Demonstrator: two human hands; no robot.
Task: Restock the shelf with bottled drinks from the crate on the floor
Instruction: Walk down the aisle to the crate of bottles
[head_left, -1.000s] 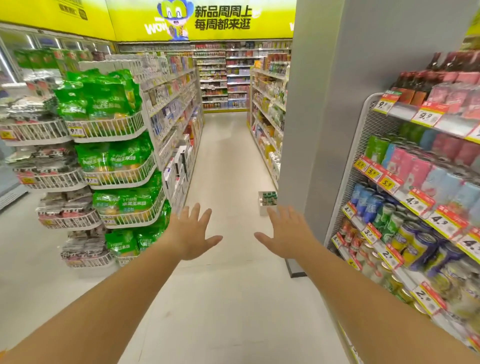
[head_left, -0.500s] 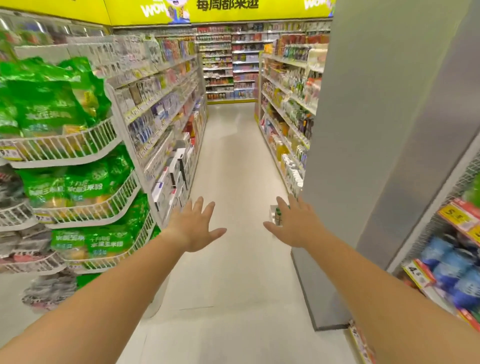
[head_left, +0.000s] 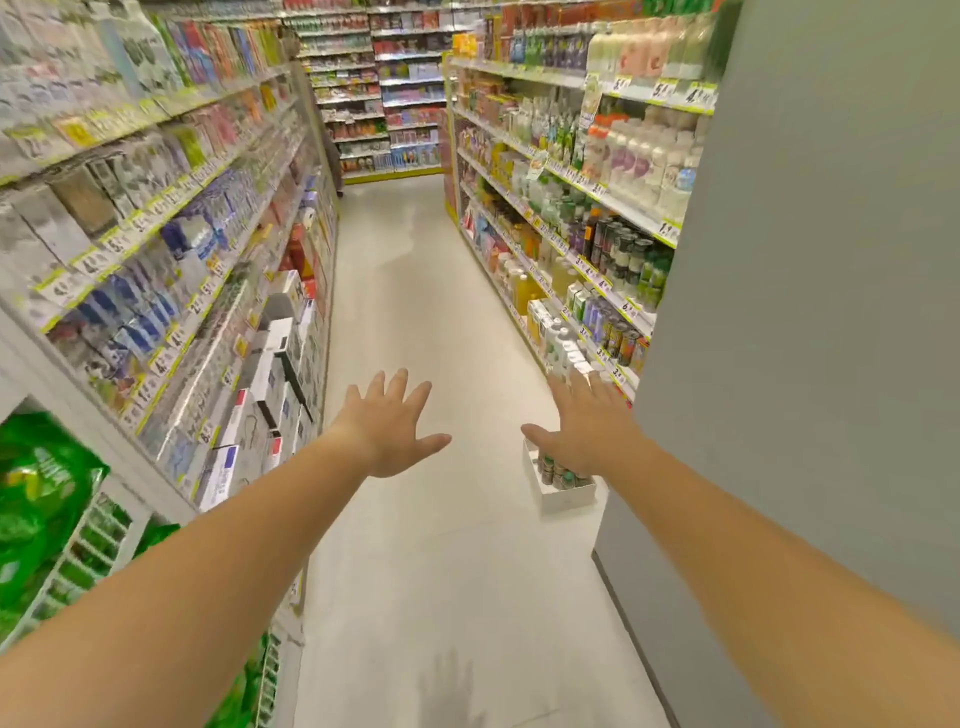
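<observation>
A white crate (head_left: 563, 494) stands on the aisle floor at the foot of the right-hand drinks shelf (head_left: 582, 260). Small bottles with dark and green caps (head_left: 553, 470) fill it. My right hand (head_left: 587, 431) is stretched forward with fingers spread, above the crate and partly covering it, holding nothing. My left hand (head_left: 389, 423) reaches out over the bare floor to the left of the crate, open and empty. The drinks shelf carries rows of bottles, cartons and cans with yellow price tags.
A grey pillar (head_left: 810, 322) fills the right side, next to the crate. Shelving with boxed goods (head_left: 208, 249) lines the left of the aisle. A wire rack of green snack bags (head_left: 47, 509) sits at near left. The pale floor (head_left: 415, 312) runs between.
The view has advanced into the aisle; the crate is nearer and plainly visible beside the pillar. The canned-drink rack on the right has dropped out of sight. Both hands stay open and outstretched.
</observation>
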